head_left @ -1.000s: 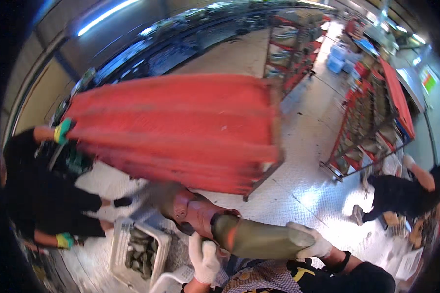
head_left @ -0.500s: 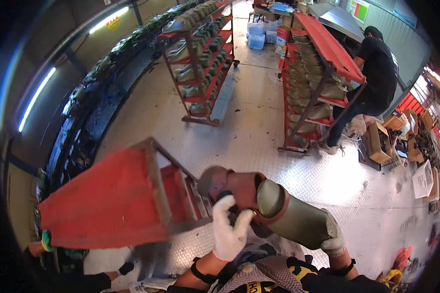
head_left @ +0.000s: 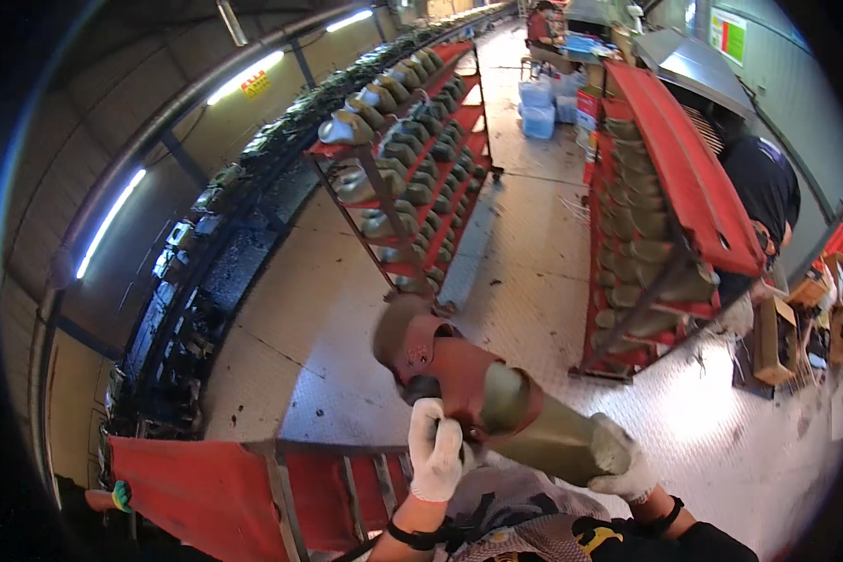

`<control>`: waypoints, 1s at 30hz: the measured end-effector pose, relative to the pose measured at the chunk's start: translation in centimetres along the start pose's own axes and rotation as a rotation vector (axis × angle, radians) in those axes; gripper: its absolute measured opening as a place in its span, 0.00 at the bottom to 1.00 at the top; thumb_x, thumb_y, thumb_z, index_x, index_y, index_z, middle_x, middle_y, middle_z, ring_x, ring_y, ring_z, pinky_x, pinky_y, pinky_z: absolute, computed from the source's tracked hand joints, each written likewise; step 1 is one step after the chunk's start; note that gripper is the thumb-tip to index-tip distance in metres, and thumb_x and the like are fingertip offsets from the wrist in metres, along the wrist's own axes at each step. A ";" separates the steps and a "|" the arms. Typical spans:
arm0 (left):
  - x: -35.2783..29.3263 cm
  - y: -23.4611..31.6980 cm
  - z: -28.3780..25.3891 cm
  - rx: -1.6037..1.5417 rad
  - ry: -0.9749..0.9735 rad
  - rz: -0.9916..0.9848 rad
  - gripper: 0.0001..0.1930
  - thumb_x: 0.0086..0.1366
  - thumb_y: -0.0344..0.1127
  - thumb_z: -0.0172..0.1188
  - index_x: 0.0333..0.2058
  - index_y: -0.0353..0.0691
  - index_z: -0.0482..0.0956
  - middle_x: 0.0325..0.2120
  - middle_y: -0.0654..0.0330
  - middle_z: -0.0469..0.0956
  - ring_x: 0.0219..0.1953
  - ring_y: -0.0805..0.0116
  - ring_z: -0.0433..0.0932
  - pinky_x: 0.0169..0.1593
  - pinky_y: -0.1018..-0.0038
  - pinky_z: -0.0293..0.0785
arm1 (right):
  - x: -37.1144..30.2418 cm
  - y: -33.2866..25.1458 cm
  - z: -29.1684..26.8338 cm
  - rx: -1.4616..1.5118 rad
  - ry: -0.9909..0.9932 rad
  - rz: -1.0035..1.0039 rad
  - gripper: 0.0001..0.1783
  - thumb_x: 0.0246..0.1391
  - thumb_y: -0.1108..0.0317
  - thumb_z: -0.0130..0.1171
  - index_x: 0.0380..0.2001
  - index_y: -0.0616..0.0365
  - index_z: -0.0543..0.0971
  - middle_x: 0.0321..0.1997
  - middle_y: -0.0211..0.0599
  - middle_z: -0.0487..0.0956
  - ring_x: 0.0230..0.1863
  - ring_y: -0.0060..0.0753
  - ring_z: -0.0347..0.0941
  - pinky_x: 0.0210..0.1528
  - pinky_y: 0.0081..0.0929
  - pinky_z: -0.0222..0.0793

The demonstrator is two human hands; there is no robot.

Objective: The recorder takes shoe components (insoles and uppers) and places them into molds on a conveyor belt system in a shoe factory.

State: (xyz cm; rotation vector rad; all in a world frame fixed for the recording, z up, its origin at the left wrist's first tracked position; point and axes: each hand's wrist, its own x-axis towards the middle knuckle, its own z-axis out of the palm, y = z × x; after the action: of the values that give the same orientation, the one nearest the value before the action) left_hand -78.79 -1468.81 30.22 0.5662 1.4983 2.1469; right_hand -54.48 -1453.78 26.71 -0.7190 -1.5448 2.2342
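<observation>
This is a footwear factory workshop: red racks (head_left: 679,155) hold rows of foot-shaped forms (head_left: 347,129), and a long loaded line (head_left: 217,267) runs beside tube lights (head_left: 110,223).

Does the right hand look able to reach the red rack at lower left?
Probably not: the right hand holds the olive form, with the left hand between that hand and the rack.

Two white-gloved hands (head_left: 436,451) (head_left: 625,473), apparently three red racks (head_left: 688,159) (head_left: 382,192) (head_left: 197,487).
</observation>
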 end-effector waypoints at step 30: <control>57.4 0.5 -29.4 -0.389 0.419 0.082 0.44 0.57 0.54 0.70 0.65 0.36 0.62 0.57 0.50 0.74 0.57 0.50 0.76 0.60 0.54 0.75 | 71.1 -0.8 32.1 -0.530 -0.466 -0.997 0.48 0.31 0.64 0.81 0.58 0.57 0.69 0.57 0.57 0.67 0.54 0.54 0.69 0.54 0.49 0.69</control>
State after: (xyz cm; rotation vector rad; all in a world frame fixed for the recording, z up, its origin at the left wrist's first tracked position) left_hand -142.13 -1457.69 25.27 0.0405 1.2049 2.6486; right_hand -131.12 -1440.26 21.19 0.4662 -2.0851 1.2756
